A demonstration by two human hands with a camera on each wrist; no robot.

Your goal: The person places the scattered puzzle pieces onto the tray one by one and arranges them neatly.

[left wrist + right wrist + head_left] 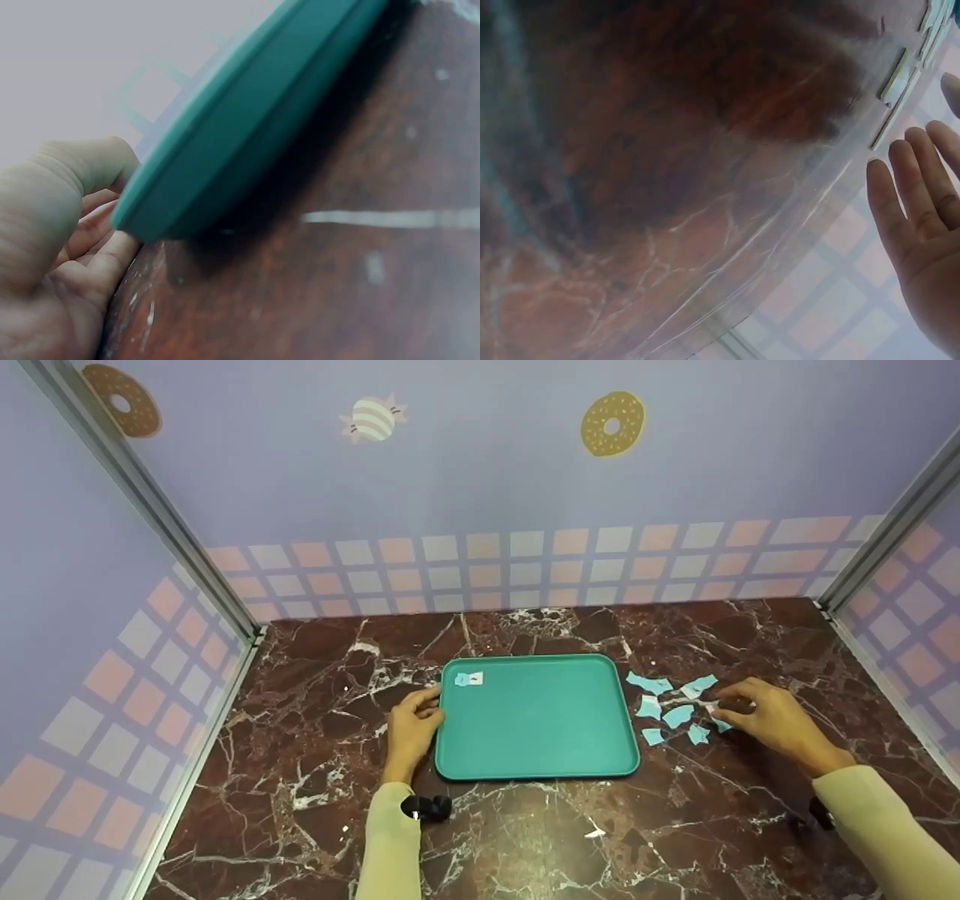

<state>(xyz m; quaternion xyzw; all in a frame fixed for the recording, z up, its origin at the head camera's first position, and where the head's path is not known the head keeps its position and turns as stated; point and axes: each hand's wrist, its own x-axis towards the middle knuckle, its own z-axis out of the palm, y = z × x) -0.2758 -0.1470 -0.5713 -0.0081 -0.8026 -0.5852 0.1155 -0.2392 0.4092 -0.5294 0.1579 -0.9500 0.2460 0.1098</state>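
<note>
A green tray (536, 720) lies on the table. At its left rim my left hand (411, 729) holds the edge, thumb above and fingers lower down in the left wrist view. Inside the tray's top left corner is a blue and white scrap of paper (469, 679) with a dark mark. My right hand (776, 720) hovers low over several torn paper pieces (679, 715) right of the tray. Its thumb and fingers are apart, close to a partly covered piece (722, 725). In the right wrist view the fingers (915, 187) look fairly straight.
The tabletop (315, 825) is dark red with white veins. Patterned walls (480, 487) close it in at the back, left and right, with metal posts (855, 562) at the corners. A black wrist camera (427, 808) sits on the left sleeve.
</note>
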